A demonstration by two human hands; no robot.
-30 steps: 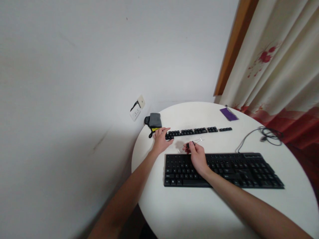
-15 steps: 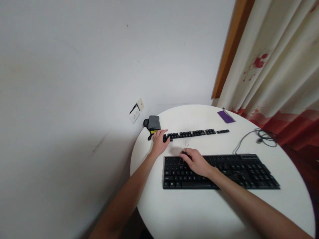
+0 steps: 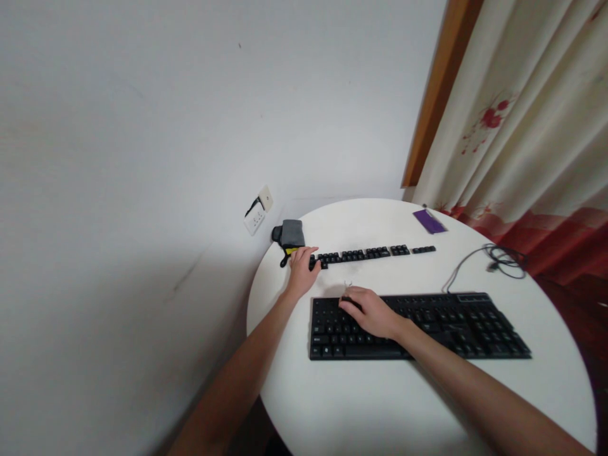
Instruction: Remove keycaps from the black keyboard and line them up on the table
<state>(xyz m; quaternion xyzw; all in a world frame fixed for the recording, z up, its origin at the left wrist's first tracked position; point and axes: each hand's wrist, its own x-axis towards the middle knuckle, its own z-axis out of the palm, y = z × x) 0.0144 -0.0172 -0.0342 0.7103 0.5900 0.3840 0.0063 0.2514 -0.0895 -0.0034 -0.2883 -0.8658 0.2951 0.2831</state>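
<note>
A black keyboard (image 3: 456,326) lies across the round white table (image 3: 380,405). My right hand (image 3: 370,310) rests on its upper left keys, fingers curled around a small black keycap puller with thin wire prongs (image 3: 348,288). Behind the keyboard runs a row of loose black keycaps (image 3: 365,254). My left hand (image 3: 301,269) lies at the left end of that row, fingers bent onto the first keycaps.
A grey, black and yellow pouch (image 3: 289,235) sits at the table's far left edge by a wall socket (image 3: 256,215). A purple card (image 3: 430,221) lies at the back. The keyboard cable (image 3: 503,259) coils at the right, near the curtain (image 3: 522,126).
My right hand has come back from the bare table behind the keyboard onto the upper left keys, carrying the puller. My left hand has stayed at the keycap row.
</note>
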